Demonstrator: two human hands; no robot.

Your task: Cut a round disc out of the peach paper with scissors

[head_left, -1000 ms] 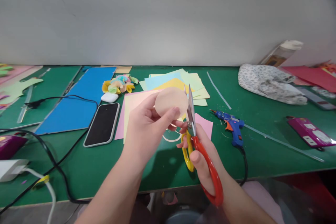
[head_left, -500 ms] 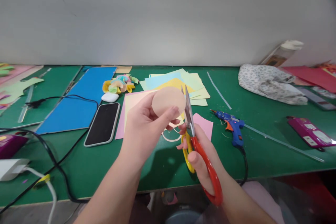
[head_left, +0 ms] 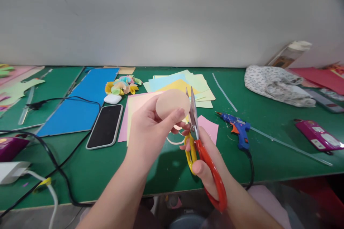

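Between its thumb and fingers, my left hand (head_left: 153, 125) pinches a round, pale peach paper disc (head_left: 172, 104). My right hand (head_left: 209, 164) holds scissors (head_left: 212, 171) with one red and one yellow handle, blades pointing up and slightly parted. The blades stand at the right edge of the disc. Below the hands, a thin pale paper ring (head_left: 175, 140) lies on the green table (head_left: 172, 182), partly hidden by my fingers. Behind the disc are stacked coloured paper sheets (head_left: 172, 80), and a pink sheet (head_left: 211, 128) shows to the right of the scissors.
A phone (head_left: 105, 127), a white case (head_left: 112, 99), paper flowers (head_left: 122, 86) and a blue board (head_left: 77, 103) are at left, with cables. At right are a blue glue gun (head_left: 238, 127), glue sticks, a patterned cloth (head_left: 276, 86), a bottle (head_left: 291, 53) and a purple power strip (head_left: 318, 135).
The scissors' blades and handles have shifted slightly, and the yellow handle sits a little further left. The disc stays almost in place in my left hand.
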